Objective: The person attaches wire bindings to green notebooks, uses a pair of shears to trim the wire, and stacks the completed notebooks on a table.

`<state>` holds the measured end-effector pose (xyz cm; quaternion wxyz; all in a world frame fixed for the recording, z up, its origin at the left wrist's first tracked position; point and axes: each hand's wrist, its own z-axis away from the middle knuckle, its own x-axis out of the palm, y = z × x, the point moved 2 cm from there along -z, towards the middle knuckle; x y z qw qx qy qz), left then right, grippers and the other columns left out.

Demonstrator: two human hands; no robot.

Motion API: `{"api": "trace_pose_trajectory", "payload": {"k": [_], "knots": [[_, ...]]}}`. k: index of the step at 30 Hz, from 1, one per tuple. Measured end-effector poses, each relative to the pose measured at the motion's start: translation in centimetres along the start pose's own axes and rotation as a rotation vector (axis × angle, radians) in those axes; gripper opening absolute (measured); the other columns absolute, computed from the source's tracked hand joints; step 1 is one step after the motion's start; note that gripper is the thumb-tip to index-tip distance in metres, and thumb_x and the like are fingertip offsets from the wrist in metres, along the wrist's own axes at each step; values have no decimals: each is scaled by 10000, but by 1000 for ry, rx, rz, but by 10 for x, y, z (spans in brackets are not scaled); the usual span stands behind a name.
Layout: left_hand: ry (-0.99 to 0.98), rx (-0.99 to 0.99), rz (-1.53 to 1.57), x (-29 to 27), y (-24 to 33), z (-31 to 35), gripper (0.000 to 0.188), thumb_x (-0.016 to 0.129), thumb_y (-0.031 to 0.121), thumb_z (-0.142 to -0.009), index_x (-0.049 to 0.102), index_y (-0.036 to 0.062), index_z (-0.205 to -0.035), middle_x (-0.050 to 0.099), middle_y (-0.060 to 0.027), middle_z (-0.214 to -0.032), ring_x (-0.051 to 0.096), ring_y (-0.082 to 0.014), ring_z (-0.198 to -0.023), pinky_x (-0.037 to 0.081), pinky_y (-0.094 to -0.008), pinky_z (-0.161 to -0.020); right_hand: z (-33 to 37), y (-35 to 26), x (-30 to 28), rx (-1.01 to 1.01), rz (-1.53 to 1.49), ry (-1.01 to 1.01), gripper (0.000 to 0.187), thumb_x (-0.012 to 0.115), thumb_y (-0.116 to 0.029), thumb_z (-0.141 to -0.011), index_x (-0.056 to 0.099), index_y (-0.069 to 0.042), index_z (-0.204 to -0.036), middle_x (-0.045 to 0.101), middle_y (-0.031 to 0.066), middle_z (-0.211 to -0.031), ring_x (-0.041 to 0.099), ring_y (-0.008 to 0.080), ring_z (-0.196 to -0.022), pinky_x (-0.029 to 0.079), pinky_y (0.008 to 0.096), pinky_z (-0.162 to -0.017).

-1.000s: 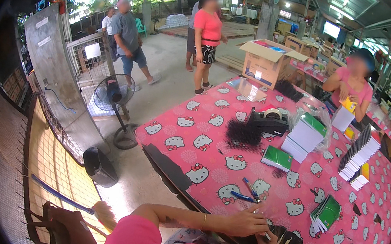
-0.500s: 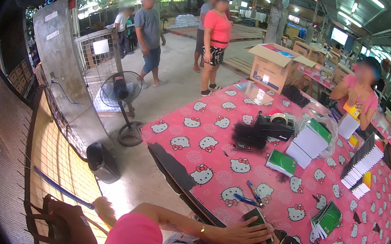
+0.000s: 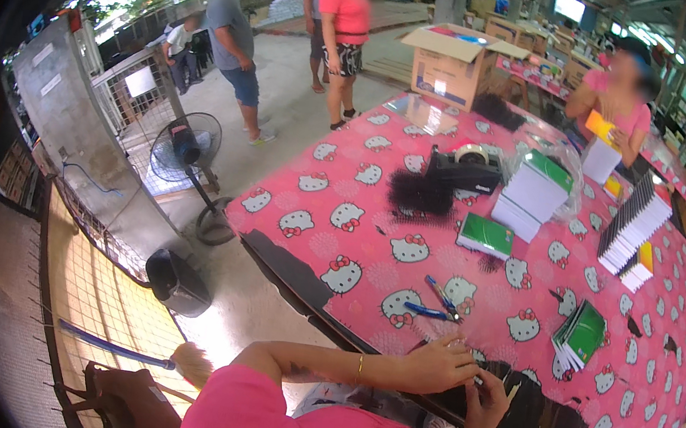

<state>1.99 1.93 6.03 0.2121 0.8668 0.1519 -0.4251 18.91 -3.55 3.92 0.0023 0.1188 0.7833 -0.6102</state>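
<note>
At the table's near edge, my left hand point(image 3: 442, 366) is curled over from the left, its fingers bent near my right hand's fingertips. My right hand point(image 3: 487, 399) comes up from below, thumb and fingers pinched together. Between them is a small dark notebook, almost wholly hidden by the fingers. Just beyond my left hand lie blue-handled pliers point(image 3: 437, 309), handles spread. To the right, a few green notebooks point(image 3: 580, 336) lie fanned in a small pile.
The pink patterned tablecloth point(image 3: 329, 320) is torn, baring a dark surface point(image 3: 546, 418). Farther off stand a tape dispenser point(image 3: 465, 171), black wire coils point(image 3: 421, 197), a stack of notebooks point(image 3: 529, 200) and an open carton point(image 3: 445, 80). A co-worker point(image 3: 617, 107) handles notebooks across the table.
My left hand was stretched flat over the wire-bound notebook; its fingers are now bent and it sits higher. My right hand has come into fuller sight, pinching. The view has shifted.
</note>
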Motion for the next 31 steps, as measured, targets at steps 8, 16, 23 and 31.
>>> {"api": "trace_pose_trajectory", "payload": {"k": [8, 16, 23, 31], "knots": [[-28, -39, 29, -7, -9, -7, 233, 664, 279, -906, 637, 85, -1033, 649, -78, -987, 635, -264, -954, 437, -461, -978, -4, -2, 3, 86, 17, -18, 221, 708, 15, -901, 690, 10, -1121, 671, 68, -1077, 636, 110, -957, 531, 245, -835], [-7, -71, 22, -13, -4, -20, 215, 721, 235, -880, 685, 90, -1034, 672, -45, -914, 646, -236, -886, 436, -464, -989, -5, 17, -8, 107, -147, -28, 251, 694, 16, -906, 679, -4, -1156, 666, 81, -1137, 654, 120, -989, 540, 254, -846], [15, -34, 29, -11, -4, -19, 226, 741, 216, -861, 683, 90, -1039, 676, -41, -910, 649, -227, -869, 442, -458, -981, -27, 13, -29, 123, -48, -236, 152, 696, -77, -936, 717, -10, -1071, 684, 57, -993, 625, 79, -870, 513, 234, -706], [-117, -112, 15, -10, -5, -13, 279, 731, 252, -873, 671, 90, -1092, 682, -65, -1030, 627, -242, -976, 434, -442, -970, -59, -9, -34, 32, 71, -452, 101, 733, -40, -837, 676, 11, -903, 653, 32, -828, 641, 111, -757, 549, 273, -710]]}}
